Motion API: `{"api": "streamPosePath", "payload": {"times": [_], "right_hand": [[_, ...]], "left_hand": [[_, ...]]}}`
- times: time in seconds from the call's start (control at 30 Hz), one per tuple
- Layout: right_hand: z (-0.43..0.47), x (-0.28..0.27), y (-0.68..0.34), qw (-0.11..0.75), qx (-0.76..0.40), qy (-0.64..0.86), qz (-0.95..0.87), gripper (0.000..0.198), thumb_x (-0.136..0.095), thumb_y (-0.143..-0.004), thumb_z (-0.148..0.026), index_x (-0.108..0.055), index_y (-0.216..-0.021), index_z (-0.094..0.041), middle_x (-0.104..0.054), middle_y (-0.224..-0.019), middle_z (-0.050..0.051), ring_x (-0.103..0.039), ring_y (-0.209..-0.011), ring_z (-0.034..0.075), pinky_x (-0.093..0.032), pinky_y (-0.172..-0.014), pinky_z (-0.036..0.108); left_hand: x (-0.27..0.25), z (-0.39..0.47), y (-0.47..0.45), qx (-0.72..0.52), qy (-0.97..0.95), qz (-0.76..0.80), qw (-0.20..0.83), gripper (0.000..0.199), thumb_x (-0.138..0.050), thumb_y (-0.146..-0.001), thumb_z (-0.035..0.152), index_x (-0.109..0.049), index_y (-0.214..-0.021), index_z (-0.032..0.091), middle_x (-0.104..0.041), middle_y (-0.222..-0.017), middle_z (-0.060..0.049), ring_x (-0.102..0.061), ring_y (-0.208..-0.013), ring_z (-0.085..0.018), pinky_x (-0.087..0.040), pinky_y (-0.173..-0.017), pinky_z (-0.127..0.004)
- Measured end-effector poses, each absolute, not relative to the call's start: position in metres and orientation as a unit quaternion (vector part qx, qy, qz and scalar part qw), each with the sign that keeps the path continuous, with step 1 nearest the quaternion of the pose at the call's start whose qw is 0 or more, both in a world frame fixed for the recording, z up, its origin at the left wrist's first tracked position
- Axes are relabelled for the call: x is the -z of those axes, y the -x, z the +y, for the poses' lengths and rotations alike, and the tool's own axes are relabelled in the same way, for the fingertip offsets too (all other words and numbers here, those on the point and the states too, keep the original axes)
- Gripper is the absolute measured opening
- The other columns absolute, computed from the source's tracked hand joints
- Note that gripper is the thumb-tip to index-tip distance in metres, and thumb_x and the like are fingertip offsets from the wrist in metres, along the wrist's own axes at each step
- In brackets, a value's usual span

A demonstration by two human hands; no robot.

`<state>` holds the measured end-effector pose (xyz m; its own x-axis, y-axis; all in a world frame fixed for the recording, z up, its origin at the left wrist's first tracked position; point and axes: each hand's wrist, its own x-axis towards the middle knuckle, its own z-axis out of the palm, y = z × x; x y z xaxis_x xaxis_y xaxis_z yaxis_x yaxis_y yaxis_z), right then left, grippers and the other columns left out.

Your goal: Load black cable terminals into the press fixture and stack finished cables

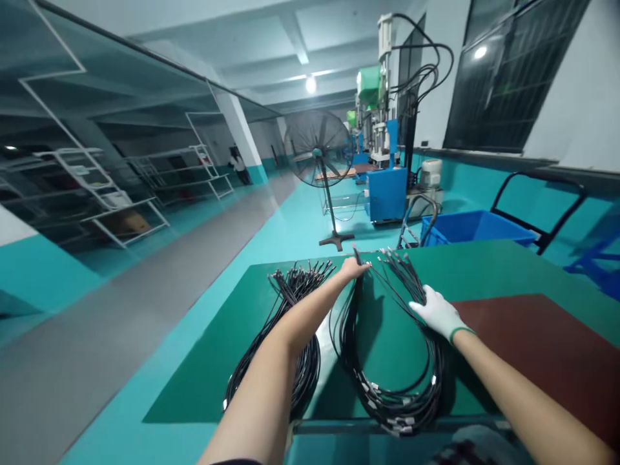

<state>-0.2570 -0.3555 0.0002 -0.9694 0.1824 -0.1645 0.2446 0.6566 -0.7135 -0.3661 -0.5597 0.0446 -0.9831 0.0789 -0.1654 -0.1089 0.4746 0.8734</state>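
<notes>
My left hand (353,267) is bare and stretched far out, its fingers pinched around the top of a black cable loop (387,361); the cable ends (397,258) fan out just beyond my fingertips. The grip itself is small and far off, so I cannot count how many strands I have, only that the fingers are closed on them. My right hand (438,313), in a white glove, lies flat with fingers spread and slack on the right side of that same loop, pressing it onto the green mat (217,361). The palm hides the strands under it.

Left of my left forearm sits a second cable bundle (290,290), and my arm covers its middle, so I cannot tell how it curves there. The near end of the loop hangs past the table edge, with pale connectors (394,423) blurred together. Right of my gloved fingers is a brown mat (533,349), cut off by my right forearm. Beyond my fingertips stand a floor fan (317,148) and a blue bin (477,227).
</notes>
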Motion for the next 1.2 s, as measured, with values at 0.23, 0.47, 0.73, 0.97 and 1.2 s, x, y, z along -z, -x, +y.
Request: {"api": "streamPosePath", "payload": {"times": [0.23,0.47,0.73,0.97,1.2], "right_hand": [[-0.365,0.059,0.221,0.072,0.059,-0.062,0.994,0.088,-0.056,-0.080,-0.059,-0.026,-0.153,-0.019,-0.015,-0.156,0.012,-0.020,-0.141,0.037,-0.027,-0.111,0.051],[-0.346,0.056,0.230,0.128,0.128,-0.037,0.983,0.084,-0.041,-0.084,-0.062,-0.023,-0.153,-0.018,-0.014,-0.158,0.006,-0.018,-0.145,0.028,-0.025,-0.117,0.048],[-0.393,0.007,0.207,-0.010,0.334,0.058,0.941,0.054,-0.048,-0.084,-0.046,-0.048,-0.133,-0.022,-0.044,-0.142,0.004,-0.041,-0.132,0.020,-0.030,-0.117,0.039],[-0.452,-0.028,0.175,0.419,0.723,-0.005,0.549,0.074,-0.049,-0.078,-0.077,-0.047,-0.122,-0.017,-0.054,-0.123,0.012,-0.059,-0.106,0.019,-0.052,-0.091,0.038],[-0.493,-0.016,0.170,0.502,0.774,-0.224,0.314,0.039,-0.061,-0.087,-0.043,-0.049,-0.098,-0.008,-0.055,-0.069,-0.001,-0.049,-0.046,0.002,-0.037,-0.042,0.011]], "left_hand": [[-0.001,-0.670,0.309,-0.367,-0.072,0.925,0.064,0.045,-0.067,-0.080,0.035,-0.058,-0.116,0.010,-0.053,-0.128,-0.017,-0.047,-0.123,-0.027,-0.035,-0.107,-0.036],[0.012,-0.762,0.141,-0.149,-0.050,0.970,0.183,0.102,-0.077,-0.057,0.065,-0.045,-0.135,0.008,-0.038,-0.143,-0.025,-0.035,-0.132,-0.041,-0.029,-0.109,-0.053],[0.039,-0.750,0.100,-0.028,-0.112,0.974,0.197,0.040,-0.048,-0.073,0.002,-0.056,-0.112,0.010,-0.062,-0.108,-0.014,-0.058,-0.100,-0.030,-0.042,-0.085,-0.037],[-0.037,-0.706,0.091,-0.390,-0.090,0.911,0.104,0.017,-0.059,-0.074,0.019,-0.058,-0.091,0.016,-0.057,-0.080,-0.004,-0.052,-0.073,-0.017,-0.036,-0.061,-0.024],[0.022,-0.645,0.077,-0.461,-0.138,0.808,0.341,0.025,-0.062,-0.077,0.040,-0.059,-0.088,0.018,-0.045,-0.060,0.000,-0.048,-0.061,-0.016,-0.034,-0.055,-0.025]]}}
